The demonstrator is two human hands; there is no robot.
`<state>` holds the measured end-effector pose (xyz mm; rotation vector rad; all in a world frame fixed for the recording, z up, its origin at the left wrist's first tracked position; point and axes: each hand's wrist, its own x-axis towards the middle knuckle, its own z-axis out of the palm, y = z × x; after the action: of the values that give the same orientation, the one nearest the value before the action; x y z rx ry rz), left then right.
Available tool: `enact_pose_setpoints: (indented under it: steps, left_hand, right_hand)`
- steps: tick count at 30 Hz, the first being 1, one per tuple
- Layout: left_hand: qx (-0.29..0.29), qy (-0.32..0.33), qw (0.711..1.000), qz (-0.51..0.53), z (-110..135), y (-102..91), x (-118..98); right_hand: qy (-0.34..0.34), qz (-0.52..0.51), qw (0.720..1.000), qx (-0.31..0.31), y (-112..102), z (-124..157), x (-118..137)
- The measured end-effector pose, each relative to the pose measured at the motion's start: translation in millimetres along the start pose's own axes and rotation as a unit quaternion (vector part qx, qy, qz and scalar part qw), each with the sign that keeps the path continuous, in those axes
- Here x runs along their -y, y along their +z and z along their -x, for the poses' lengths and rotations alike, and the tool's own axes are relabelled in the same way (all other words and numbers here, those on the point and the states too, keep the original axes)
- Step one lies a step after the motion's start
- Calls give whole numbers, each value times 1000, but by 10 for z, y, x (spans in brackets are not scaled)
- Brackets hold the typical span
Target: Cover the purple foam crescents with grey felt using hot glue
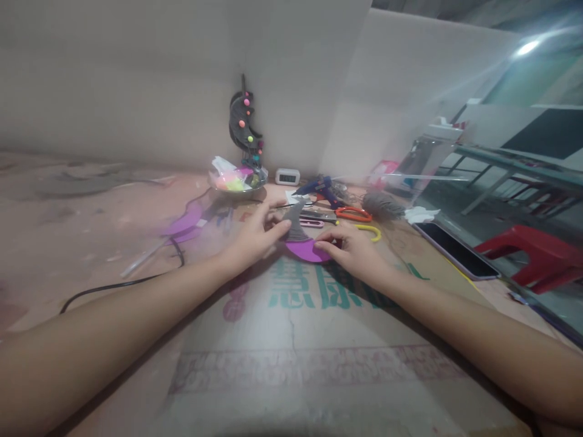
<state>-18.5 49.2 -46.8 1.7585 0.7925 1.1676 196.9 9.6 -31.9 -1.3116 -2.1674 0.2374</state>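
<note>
The largest element is the pinkish tabletop (54,243), which spreads under and around my grip. Over it, directly beneath both forearms, lies a cardboard sheet (291,332) printed with green characters. Well to the right of my grip, beyond the table's edge, stands a red stool (531,258). Beyond my grip and a little to its left, a grey crescent ornament (239,121) dotted with coloured balls stands upright against the wall. A smartphone (455,249) lies face up to the right.

At centre, between my two hands, is the purple crescent (307,251), its upper part covered in grey. My right hand (354,247) pinches its purple lower end between thumb and fingers, closed. My left hand (257,235) sets its thumb against the grey edge, forefinger apart; the other fingers are partly hidden, so I cannot tell whether they close on it.

Just beyond my grip lie a blue glue gun (319,187), orange handles (353,213), a white digital clock (287,177) and, smallest, a pink cutter (312,224).
</note>
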Motion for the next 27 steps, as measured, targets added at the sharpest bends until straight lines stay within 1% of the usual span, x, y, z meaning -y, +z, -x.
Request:
enact_pose_setpoints:
  steps: [2,4,6,8,9,11,13,15,16,18,20,24,27]
  left_hand:
    - [26,-47,998,-41,-4,-19,-7]
    - [47,-72,993,-85,2,-37,-30]
    - [55,-76,991,-94,9,-48,-52]
    - [52,-75,992,-81,9,-54,-62]
    - [50,-79,993,-75,6,-56,-60]
    - [49,-93,993,-62,-5,-62,-43]
    - [50,-98,993,-44,-15,-68,-15]
    - [60,-104,992,-27,-19,-70,10]
    - [65,-109,992,-20,-17,-70,18]
    - [79,-120,990,-7,-10,-67,20]
    - [87,-124,988,6,0,-62,8]
    - [91,-132,987,23,15,-47,-27]
    - [99,-140,985,31,23,-29,-39]
  right_hand:
    - [9,-16,1000,1,20,10,12]
    - [9,-34,999,9,12,11,37]
    - [19,-59,998,5,-32,-5,60]
    - [54,-107,993,-3,-103,-39,54]
    - [77,-147,986,-3,-139,-59,37]
    - [118,-253,960,17,-190,-92,-19]
    - [139,-355,922,64,-197,-102,-72]
    - [135,-415,892,118,-164,-87,-88]
    - [123,-426,885,143,-140,-73,-78]
    - [85,-428,882,177,-96,-46,-36]
    - [58,-418,887,186,-70,-27,10]
    - [75,-390,902,169,-64,-22,37]
    - [79,-374,908,172,-50,-28,25]
